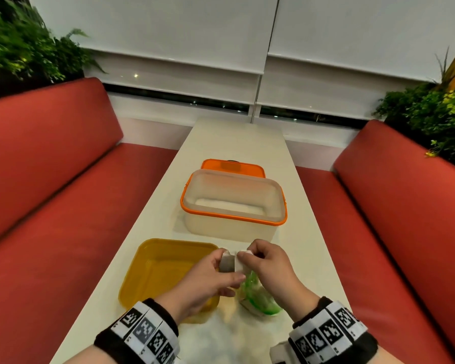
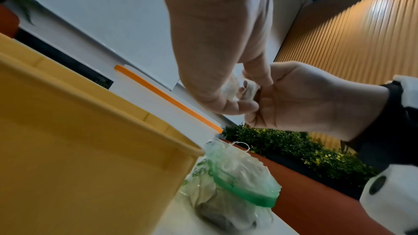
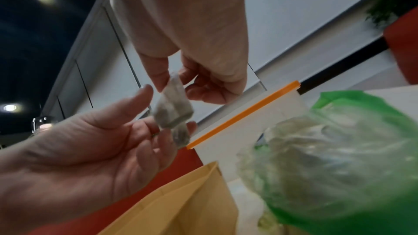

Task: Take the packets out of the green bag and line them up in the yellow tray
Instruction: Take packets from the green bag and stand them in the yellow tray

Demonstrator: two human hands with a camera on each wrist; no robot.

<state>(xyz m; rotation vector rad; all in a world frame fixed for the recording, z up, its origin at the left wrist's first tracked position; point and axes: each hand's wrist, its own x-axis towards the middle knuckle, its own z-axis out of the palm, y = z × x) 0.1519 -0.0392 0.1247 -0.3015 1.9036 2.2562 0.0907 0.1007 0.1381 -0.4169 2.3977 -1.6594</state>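
We pinch a packet (image 3: pixel 173 108) in right hand (image 1: pixel 267 266) fingers, left hand (image 1: pixel 208 281) fingers loosely open beneath, green bag (image 1: pixel 258 298) below, beside yellow tray (image 1: pixel 155 269).

Both hands raised above the desk, meeting at the middle, fingertips close together. Left hand (image 1: pixel 208 274): palm turned toward the right, fingers extended and loosely spread, thumb up, a small packet (image 3: pixel 173 112) resting against the fingertips. Right hand (image 1: pixel 267 266): fingers curled downward, thumb and forefinger pinching the upper edge of that same packet. Forearms converge from the lower corners of the head view. Each wrist wears a dark band (image 1: pixel 139 334) with black-and-white square markers.
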